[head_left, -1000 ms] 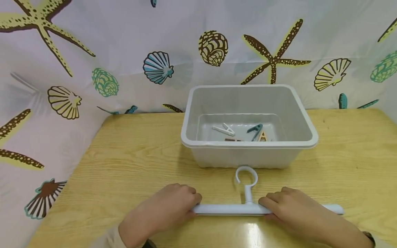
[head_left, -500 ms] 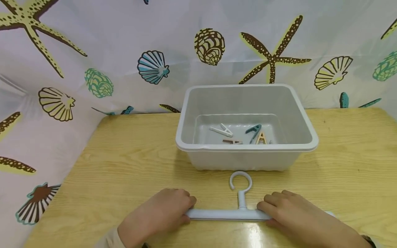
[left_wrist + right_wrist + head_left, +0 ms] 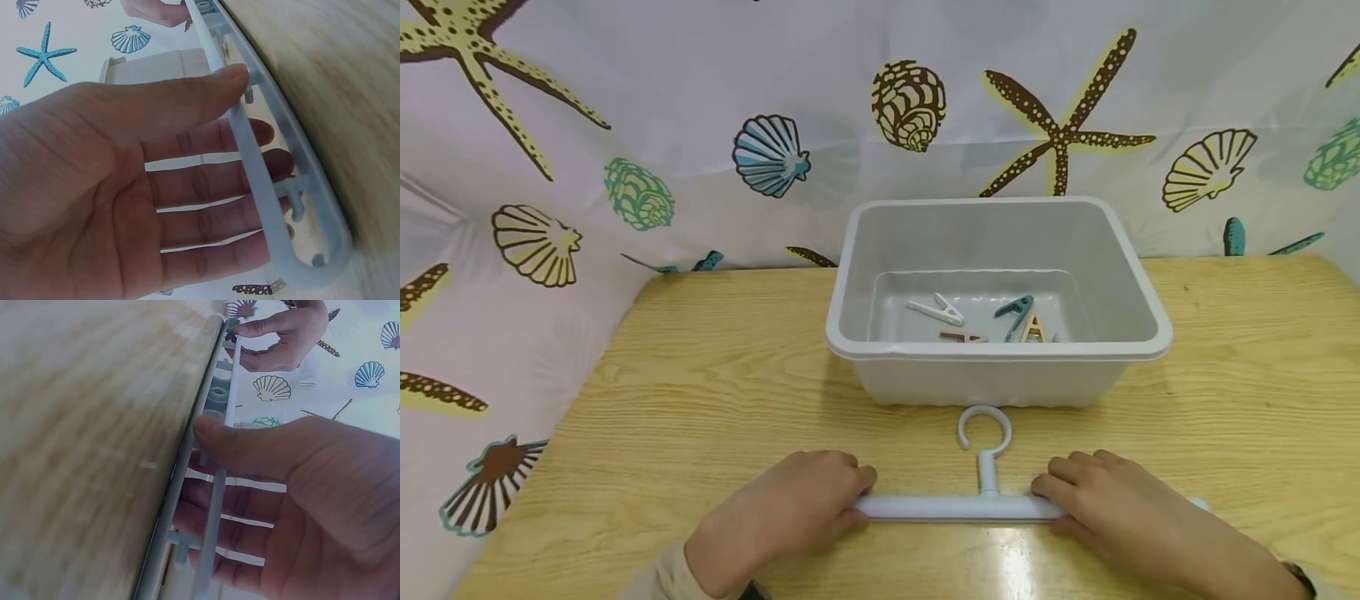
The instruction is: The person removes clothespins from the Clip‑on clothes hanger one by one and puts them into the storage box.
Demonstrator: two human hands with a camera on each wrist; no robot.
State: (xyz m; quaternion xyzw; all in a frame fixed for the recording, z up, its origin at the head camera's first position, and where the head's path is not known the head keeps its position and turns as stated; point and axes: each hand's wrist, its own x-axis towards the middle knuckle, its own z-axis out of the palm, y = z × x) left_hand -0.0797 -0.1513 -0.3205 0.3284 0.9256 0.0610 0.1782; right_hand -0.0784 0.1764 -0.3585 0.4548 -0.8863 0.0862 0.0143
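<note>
A pale blue plastic clothes hanger [image 3: 955, 507] is held by both hands, its hook [image 3: 988, 473] pointing toward the grey bin. My left hand [image 3: 797, 504] grips the hanger's left part; in the left wrist view, the thumb lies over one rail [image 3: 253, 169] and the fingers reach behind it. On the right part, my right hand [image 3: 1123, 512] holds on the same way, thumb across the frame [image 3: 214, 506] in the right wrist view. Small pegs stick inward between the rails. The hanger's left end is hidden by the left hand in the head view.
Beyond the hook stands the grey plastic bin [image 3: 992, 379]. Inside lie a white clothespin [image 3: 947, 315], a teal one [image 3: 1018, 310], a brown one [image 3: 962, 337] and a tan one [image 3: 1033, 327]. A shell-and-starfish cloth [image 3: 850, 50] hangs behind the wooden table [image 3: 715, 358].
The hanger has shifted slightly left relative to the bin, with both hands still gripping it. The head view has also moved a little.
</note>
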